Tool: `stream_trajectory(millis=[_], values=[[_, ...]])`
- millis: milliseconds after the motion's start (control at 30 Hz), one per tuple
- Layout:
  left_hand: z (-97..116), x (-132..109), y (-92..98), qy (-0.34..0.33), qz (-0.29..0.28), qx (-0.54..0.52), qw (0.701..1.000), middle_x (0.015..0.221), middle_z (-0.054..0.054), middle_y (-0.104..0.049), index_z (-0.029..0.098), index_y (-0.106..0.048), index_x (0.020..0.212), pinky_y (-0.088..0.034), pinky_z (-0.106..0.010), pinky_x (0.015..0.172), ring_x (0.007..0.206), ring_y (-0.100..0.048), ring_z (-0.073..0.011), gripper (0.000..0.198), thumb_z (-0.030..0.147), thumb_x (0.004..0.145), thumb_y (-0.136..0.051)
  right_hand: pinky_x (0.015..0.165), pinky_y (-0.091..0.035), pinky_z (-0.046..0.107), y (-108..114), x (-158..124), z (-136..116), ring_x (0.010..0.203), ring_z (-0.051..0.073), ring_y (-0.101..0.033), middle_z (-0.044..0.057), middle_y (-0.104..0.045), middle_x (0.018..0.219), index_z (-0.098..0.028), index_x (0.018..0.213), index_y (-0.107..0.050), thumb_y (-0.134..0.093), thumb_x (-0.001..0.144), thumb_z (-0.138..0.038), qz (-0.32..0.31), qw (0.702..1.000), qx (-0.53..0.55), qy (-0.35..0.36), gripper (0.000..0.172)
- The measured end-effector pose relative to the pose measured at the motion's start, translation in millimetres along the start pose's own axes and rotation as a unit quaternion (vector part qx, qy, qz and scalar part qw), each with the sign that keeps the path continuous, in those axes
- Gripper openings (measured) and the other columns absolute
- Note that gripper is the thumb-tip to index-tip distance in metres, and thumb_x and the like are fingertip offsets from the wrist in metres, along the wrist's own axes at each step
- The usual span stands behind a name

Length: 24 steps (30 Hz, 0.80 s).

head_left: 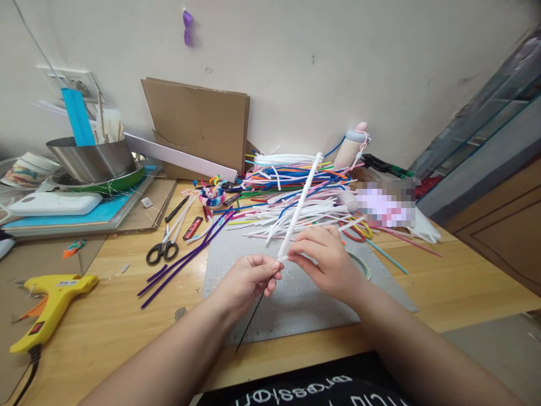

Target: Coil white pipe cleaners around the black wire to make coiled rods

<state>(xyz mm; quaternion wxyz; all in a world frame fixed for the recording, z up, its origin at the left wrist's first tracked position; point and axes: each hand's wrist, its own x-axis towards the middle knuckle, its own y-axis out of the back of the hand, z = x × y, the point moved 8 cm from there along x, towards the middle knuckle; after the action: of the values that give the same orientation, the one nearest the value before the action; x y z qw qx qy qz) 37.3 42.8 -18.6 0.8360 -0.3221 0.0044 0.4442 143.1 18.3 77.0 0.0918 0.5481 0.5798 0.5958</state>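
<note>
Head view: white fuzzy stem (301,207), likely light, soft, is rising above my left fingers (269,270), which are pinching its base, the surest hold; right fingers (305,247) are curling nearly together alongside, grip unclear.

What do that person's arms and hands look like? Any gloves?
The left hand and right hand are bare, with no gloves, rings or watch showing. Both forearms are bare, with no sleeves in view. Black clothing with white letters shows at the bottom.

the left hand (253,280) hides the dark stem's (249,322) upper end; pixelation masks a pinkish item (382,207); the bottom edge crops the glue gun cord (34,356) and black shirt (329,373) lettering.
</note>
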Motion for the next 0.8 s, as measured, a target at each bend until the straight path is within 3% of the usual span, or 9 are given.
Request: stream_trajectory(millis=[267, 467, 600, 700, 800], values=[[-4, -4, -13.3, 0.022, -0.076, -0.022, 0.997, 0.059, 0.000, -0.059, 0.008, -0.065, 0.067, -0.031, -0.014, 0.037, 0.038, -0.046, -0.0022, 0.020, 0.026, 0.066, -0.074, 0.082, -0.027, 0.034, -6, 6, 11, 0.085, 0.017, -0.055, 0.000, -0.064, 0.083, -0.020, 0.078, -0.060, -0.059, 0.085, -0.025, -0.030, 0.993, 0.107, -0.031, 0.008], [3, -6, -11.1, 0.001, -0.054, 0.012, 0.998, 0.059, 0.001, -0.059, 0.009, -0.063, 0.066, -0.032, -0.014, 0.037, 0.039, -0.046, -0.0021, 0.021, 0.028, 0.067, -0.073, 0.087, -0.027, 0.038, -2, 5, 20, 0.091, 0.020, -0.055, 0.003, -0.065, 0.089, -0.022, 0.082, -0.062, -0.060, 0.084, -0.030, -0.003, 0.996, 0.075, -0.047, 0.009], [9, -11, -13.4, -0.027, -0.045, 0.106, 0.993, 0.058, 0.001, -0.058, 0.011, -0.061, 0.067, -0.034, -0.017, 0.039, 0.041, -0.049, -0.0046, 0.022, 0.030, 0.069, -0.071, 0.086, -0.030, 0.038, 8, 5, 29, 0.090, 0.020, -0.056, 0.004, -0.066, 0.088, -0.021, 0.085, -0.063, -0.055, 0.087, -0.028, 0.004, 0.997, 0.062, -0.041, 0.011], [4, -14, -17.4, -0.008, -0.044, 0.214, 0.976, 0.053, 0.002, -0.055, 0.012, -0.060, 0.066, -0.035, -0.018, 0.040, 0.041, -0.049, -0.0065, 0.023, 0.033, 0.069, -0.068, 0.085, -0.034, 0.038, 3, 11, 35, 0.086, 0.020, -0.057, 0.004, -0.066, 0.083, -0.020, 0.082, -0.065, -0.057, 0.085, -0.033, -0.079, 0.991, 0.106, -0.008, 0.016], [1, -17, -20.9, -0.001, -0.048, 0.311, 0.949, 0.052, 0.003, -0.053, 0.013, -0.059, 0.066, -0.035, -0.020, 0.043, 0.043, -0.048, -0.0076, 0.021, 0.032, 0.073, -0.064, 0.078, -0.041, 0.033, -5, 16, 45, 0.076, 0.016, -0.057, 0.003, -0.065, 0.076, -0.018, 0.076, -0.065, -0.060, 0.081, -0.038, -0.211, 0.957, 0.198, -0.002, 0.021]])
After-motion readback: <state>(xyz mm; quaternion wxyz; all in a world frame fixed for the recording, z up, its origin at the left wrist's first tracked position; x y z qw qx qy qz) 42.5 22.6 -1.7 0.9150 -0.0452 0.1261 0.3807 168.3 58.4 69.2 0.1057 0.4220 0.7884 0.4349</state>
